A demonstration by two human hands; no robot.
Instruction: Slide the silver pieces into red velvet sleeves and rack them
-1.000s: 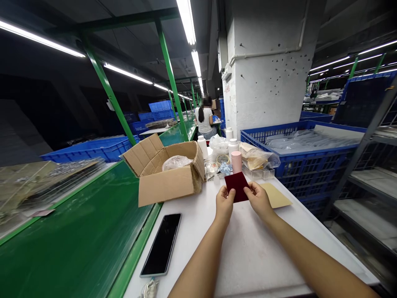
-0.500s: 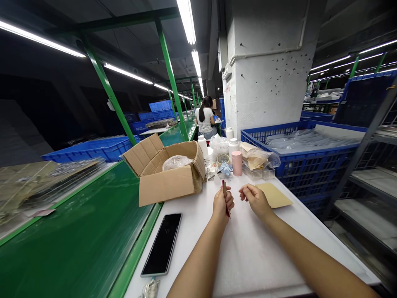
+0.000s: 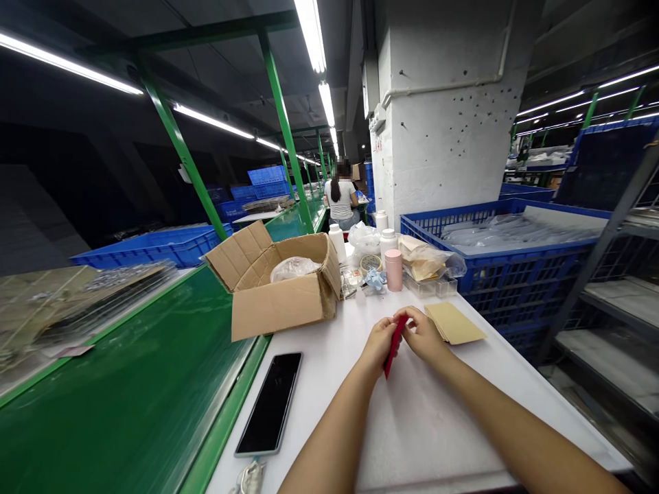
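Observation:
Above the white table, my left hand (image 3: pixel 379 345) is closed around a flat, narrow red piece (image 3: pixel 394 348), tilted with its top to the right; its exact kind does not show. My right hand (image 3: pixel 419 333) meets it from the right, with its fingers closed at the upper end of the piece. The two hands are close together, and the fingers hide part of the red piece. To the right of my right hand lies a small stack of tan paper sheets or envelopes (image 3: pixel 457 324) on the table.
An open cardboard box (image 3: pixel 278 305) holding a clear plastic bag stands at left. A phone (image 3: pixel 270 405) lies near the green conveyor (image 3: pixel 128 384). Behind my hands are a pink bottle (image 3: pixel 393 271), white bottles and a tape roll (image 3: pixel 371 264). A blue crate (image 3: pixel 504 267) stands at right; a person (image 3: pixel 340 195) sits ahead.
My left hand has moved right with the red piece, turning it so its red face shows. My right hand has come left and now grips its upper end.

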